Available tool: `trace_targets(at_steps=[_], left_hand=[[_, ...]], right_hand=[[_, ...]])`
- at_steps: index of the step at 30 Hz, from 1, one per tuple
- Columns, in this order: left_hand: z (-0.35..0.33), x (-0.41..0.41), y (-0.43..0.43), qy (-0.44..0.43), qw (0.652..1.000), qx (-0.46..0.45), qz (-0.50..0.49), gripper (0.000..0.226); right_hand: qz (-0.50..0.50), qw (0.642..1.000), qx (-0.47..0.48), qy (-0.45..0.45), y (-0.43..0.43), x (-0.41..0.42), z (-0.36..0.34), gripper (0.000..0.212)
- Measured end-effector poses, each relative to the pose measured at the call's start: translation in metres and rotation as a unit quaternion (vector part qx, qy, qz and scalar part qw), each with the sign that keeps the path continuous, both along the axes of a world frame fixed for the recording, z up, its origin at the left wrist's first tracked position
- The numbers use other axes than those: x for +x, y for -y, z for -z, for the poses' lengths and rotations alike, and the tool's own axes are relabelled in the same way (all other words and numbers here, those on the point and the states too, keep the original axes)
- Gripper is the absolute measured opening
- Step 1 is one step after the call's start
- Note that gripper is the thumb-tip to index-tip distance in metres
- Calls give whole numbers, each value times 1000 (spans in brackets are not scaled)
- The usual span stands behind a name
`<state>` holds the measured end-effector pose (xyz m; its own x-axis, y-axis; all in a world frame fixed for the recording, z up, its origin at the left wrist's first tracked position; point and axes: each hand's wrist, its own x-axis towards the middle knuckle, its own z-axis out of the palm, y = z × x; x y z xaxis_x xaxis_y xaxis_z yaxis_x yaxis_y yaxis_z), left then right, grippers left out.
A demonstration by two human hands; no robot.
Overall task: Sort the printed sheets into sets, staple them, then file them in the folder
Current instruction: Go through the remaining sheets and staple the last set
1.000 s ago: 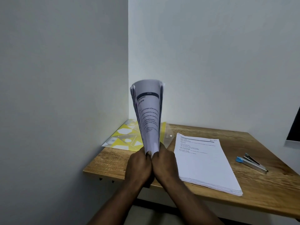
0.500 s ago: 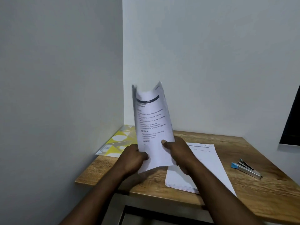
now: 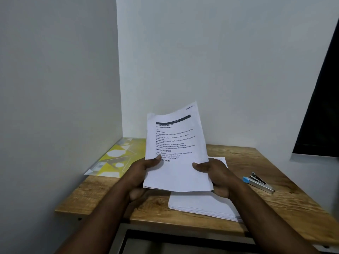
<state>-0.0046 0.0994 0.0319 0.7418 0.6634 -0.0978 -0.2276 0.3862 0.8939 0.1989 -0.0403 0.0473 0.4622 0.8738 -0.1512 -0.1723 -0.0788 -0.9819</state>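
The printed sheets (image 3: 176,153) I am working with, a thin sheaf, now face me flat and readable in the centre of the frame. They are lifted off the bench (image 3: 102,195), above the near end of the larger stack (image 3: 201,204). A second ago that sheaf stood on end, curled into a tube, with both hands bunched together at its bottom edge; since then the hands have parted to its sides. My left hand (image 3: 140,176) grips the left edge, thumb pressed on the top page and fingers underneath; my right hand (image 3: 218,177) grips the right edge the same way. I read that as squaring finished and one set made up, so stapling comes next. The stapler (image 3: 258,182) lies untouched at the right of the frame, well apart from both hands. The folder (image 3: 117,158), yellow-patterned, lies flat at the left of the frame in the corner by the wall; I cannot tell whether anything is filed in it.
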Motion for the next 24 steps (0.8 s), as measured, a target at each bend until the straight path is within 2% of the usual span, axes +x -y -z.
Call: trace_targets(at_steps=[3, 8, 11, 16, 19, 24], left_hand=[[1, 8, -2, -17, 1000, -18, 10, 37], [11, 28, -9, -46, 996, 56, -52, 31], [13, 30, -13, -45, 996, 50, -65, 28], [14, 29, -14, -50, 997, 53, -20, 40], [15, 35, -9, -43, 998, 49, 10, 35], [16, 43, -23, -43, 996, 50, 63, 41]], right_hand=[[-3, 1000, -7, -15, 9, 10, 6, 22], [-16, 1000, -18, -4, 9, 25, 16, 32], [-49, 998, 17, -34, 8, 38, 13, 40], [-72, 989, 84, -98, -8, 67, -2, 48], [-38, 994, 79, -58, -22, 75, -9, 42], [-4, 998, 53, -27, -38, 85, -4, 34]])
